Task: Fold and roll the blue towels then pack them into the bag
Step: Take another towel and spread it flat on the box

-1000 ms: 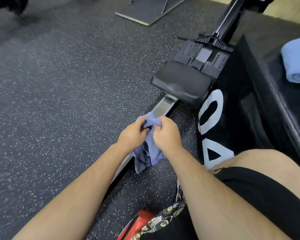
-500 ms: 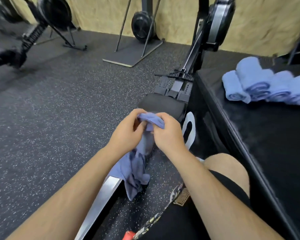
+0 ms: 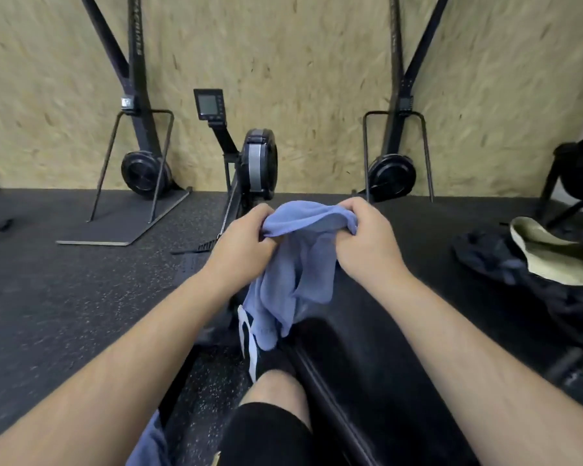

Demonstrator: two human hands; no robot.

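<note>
A crumpled blue towel (image 3: 292,274) hangs in the air between both hands, above the edge of a black padded box (image 3: 418,331). My left hand (image 3: 241,243) grips its upper left edge. My right hand (image 3: 364,242) grips its upper right edge, fingers curled round the cloth. The top edge spans the two fists and the rest droops down. A dark open bag (image 3: 532,264) with a pale lining lies on the box at the right. Another bit of blue cloth (image 3: 150,445) shows at the bottom edge by my leg.
A rowing machine (image 3: 254,163) with a small monitor (image 3: 209,104) stands straight ahead on the speckled black floor. Two upright ski machines (image 3: 142,129) (image 3: 398,136) lean against the chipboard wall. My knee in black shorts (image 3: 270,428) is at the bottom centre.
The view has swung up from the floor to the wall. Both hands rose with the towel and moved apart, spreading its top edge. The rolled towels on the box left the view.
</note>
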